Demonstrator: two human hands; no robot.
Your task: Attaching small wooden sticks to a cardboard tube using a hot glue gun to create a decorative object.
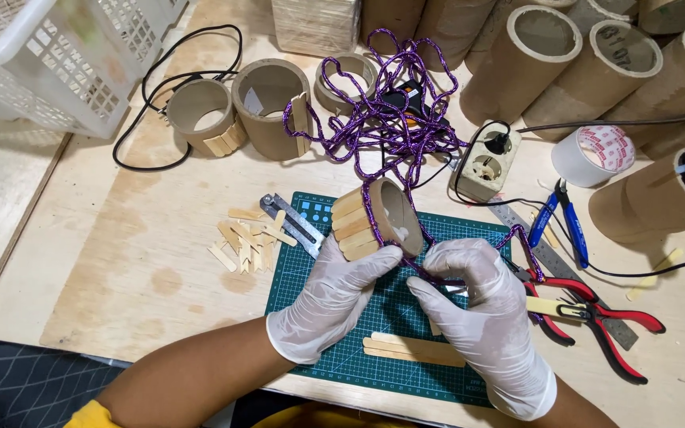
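My left hand (334, 297), in a white glove, grips a short cardboard tube ring (378, 218) clad with wooden sticks on its outer side, tilted on its edge over a green cutting mat (311, 269). My right hand (481, 305), also gloved, pinches a purple braided cord (390, 119) right beside the ring's lower edge. The cord runs from my fingers up into a loose tangle at the back of the table. Both hands touch near the ring's base.
Loose wooden sticks (247, 234) and a metal ruler (291, 226) lie left of the ring. Two stick-clad tube rings (235, 111) stand behind. Red pliers (596, 313), blue cutters (564, 218), a power socket (485, 162), tape roll (592, 154), cardboard tubes and a white basket (65, 55) surround.
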